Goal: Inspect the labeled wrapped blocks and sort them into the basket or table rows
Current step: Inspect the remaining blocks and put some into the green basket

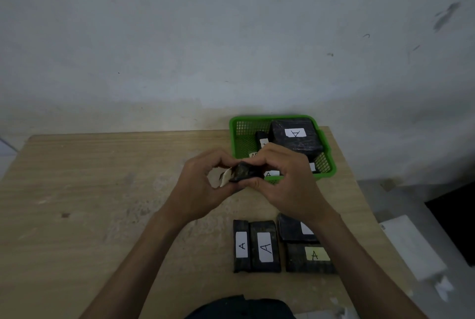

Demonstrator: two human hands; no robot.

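Left hand [198,185], right hand [285,179] pinch block [245,173]

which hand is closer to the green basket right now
Right. The right hand is at the green basket's near-left corner, overlapping its front rim in view. The left hand is farther left. Both grip the small wrapped block.

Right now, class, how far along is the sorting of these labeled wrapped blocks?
Done: four blocks lie in rows on the table, three showing A labels. In hand: the left hand and right hand grip one small block. Left: unclear; the green basket holds several labeled blocks, sorted or waiting.
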